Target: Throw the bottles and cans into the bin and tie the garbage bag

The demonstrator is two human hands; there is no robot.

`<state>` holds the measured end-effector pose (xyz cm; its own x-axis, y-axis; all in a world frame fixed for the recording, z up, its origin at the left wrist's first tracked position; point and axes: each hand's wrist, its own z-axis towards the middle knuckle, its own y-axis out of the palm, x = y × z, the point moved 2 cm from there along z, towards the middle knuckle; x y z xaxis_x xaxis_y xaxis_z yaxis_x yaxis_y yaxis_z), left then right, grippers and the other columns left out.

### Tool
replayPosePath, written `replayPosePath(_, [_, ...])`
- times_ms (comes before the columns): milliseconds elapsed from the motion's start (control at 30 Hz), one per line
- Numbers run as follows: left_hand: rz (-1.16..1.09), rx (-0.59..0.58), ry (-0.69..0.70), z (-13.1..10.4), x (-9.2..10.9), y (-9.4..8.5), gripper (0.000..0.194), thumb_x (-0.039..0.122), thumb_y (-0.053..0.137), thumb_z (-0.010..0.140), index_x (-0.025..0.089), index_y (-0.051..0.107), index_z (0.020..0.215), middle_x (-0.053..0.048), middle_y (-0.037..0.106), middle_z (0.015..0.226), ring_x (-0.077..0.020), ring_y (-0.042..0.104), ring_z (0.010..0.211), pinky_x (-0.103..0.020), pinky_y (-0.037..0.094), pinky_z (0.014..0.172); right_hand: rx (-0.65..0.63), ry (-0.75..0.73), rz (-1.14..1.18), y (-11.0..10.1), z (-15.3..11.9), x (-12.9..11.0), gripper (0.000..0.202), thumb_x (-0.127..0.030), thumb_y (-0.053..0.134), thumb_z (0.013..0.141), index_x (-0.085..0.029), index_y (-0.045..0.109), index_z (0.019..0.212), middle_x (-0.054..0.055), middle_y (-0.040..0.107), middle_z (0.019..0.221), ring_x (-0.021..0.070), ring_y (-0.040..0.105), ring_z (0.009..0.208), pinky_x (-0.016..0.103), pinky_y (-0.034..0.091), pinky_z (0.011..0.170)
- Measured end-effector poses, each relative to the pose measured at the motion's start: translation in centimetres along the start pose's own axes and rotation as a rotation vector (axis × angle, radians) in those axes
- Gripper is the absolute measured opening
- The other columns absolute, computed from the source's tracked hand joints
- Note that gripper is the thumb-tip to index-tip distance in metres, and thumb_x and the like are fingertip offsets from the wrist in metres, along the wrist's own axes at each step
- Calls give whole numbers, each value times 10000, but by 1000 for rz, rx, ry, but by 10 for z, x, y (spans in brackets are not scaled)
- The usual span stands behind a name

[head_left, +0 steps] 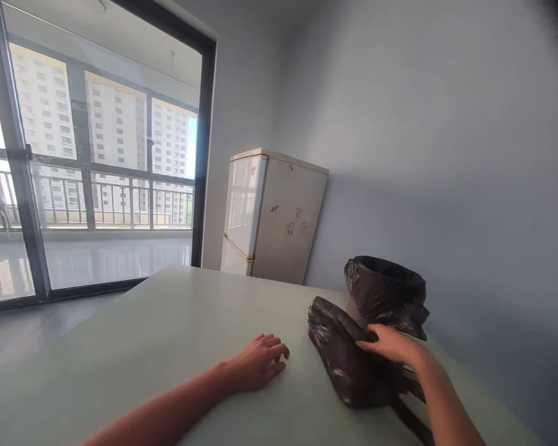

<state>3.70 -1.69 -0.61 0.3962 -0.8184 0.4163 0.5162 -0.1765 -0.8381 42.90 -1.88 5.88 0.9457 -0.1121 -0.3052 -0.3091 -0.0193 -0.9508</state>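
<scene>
On the pale table [167, 322], my left hand [259, 362] rests with its fingers loosely bent and apart, holding nothing. To its right a bulging black plastic bag [341, 365] lies tilted on the tabletop, with a loose strip trailing toward the near edge. My right hand [393, 344] is at the top of this bag, thumb and fingers closed on its upper edge. What is inside the bag is hidden. Just behind stands a bin lined with another black bag [385, 288], its liner folded over the rim and its mouth upward.
A white fridge [283, 217] with worn marks stands beyond the table's far edge. A grey wall [446, 186] runs along the right. At the left are dark-framed sliding glass doors [39, 204], with a balcony railing [121, 204] and tall buildings outside.
</scene>
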Motion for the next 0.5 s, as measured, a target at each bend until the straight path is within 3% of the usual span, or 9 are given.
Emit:
replayPosePath(133, [-42,145,0,-1,16,3,276,240,575,965,241,576,1241,-99,596,1223,-247,550,1112,-407,462,1007,-12,-164,164,28,4,-70,354,-512,694,883,-171,653,967,142,763,997,288,730,928,326,521,766])
replayPosePath(200, [-89,230,-16,0,13,2,337,206,540,979,251,553,1313,-107,569,1292,-246,525,1208,-413,451,1070,-104,-192,305,49,7,-97,331,-484,631,933,-174,619,1047,82,738,863,220,694,679,289,477,596])
replayPosePath(267, [-65,309,-39,1,2,-1,484,150,555,940,275,529,1407,-116,534,1391,-269,481,1314,-448,415,1129,-123,-280,368,70,10,-119,245,-399,632,921,-184,602,1035,25,689,769,185,633,579,278,446,554])
replayPosePath(367, [5,347,-54,3,-19,-3,653,89,625,822,281,547,1442,-116,563,1421,-307,504,1299,-488,408,1111,85,-510,313,94,7,-143,107,-269,644,868,-199,580,918,24,656,823,214,642,758,323,503,715])
replayPosePath(433, [-10,341,-52,4,-30,-3,515,94,631,811,247,638,1302,-100,661,1273,-283,572,1156,-452,446,1025,215,-637,317,106,1,-154,101,-215,599,875,-208,586,975,59,646,989,245,636,939,376,527,859])
replayPosePath(500, [-30,361,-81,4,-37,-2,299,95,561,860,217,678,1107,-82,698,1087,-251,584,1026,-414,453,945,278,-712,375,116,-7,-163,320,-155,552,876,-231,584,1186,88,595,1175,255,606,1098,417,521,984])
